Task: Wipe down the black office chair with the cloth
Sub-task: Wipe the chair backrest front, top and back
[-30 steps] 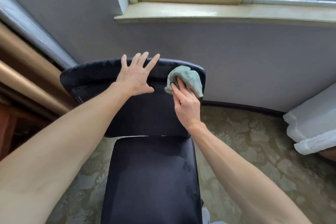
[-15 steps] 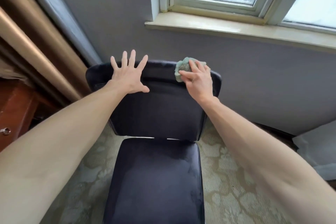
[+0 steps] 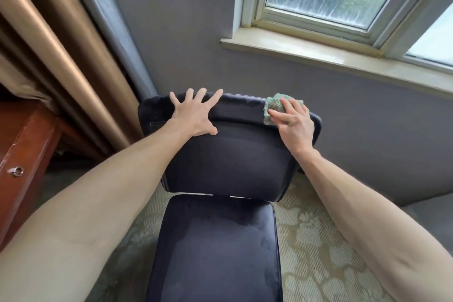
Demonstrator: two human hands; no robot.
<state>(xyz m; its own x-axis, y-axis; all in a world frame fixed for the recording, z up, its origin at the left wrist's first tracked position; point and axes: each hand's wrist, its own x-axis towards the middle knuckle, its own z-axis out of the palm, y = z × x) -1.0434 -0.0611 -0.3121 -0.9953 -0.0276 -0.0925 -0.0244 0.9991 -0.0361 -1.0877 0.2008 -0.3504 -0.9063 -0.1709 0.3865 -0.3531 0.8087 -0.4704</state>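
The black office chair (image 3: 228, 162) faces me, its backrest towards the grey wall and its seat low in the view. My left hand (image 3: 195, 115) lies flat with spread fingers on the upper left of the backrest. My right hand (image 3: 293, 121) presses a bunched green cloth (image 3: 274, 104) against the top right edge of the backrest. Its fingers cover most of the cloth, which shows only at the hand's upper left.
A grey wall with a window sill (image 3: 343, 59) stands right behind the chair. Brown curtains (image 3: 61, 56) hang at the left above a red-brown wooden cabinet (image 3: 22, 154). A patterned carpet (image 3: 316, 240) covers the floor around the chair.
My right hand has carried the cloth up from the backrest's front face to its top right edge. The view has swung up and left. My left hand stays on the backrest.
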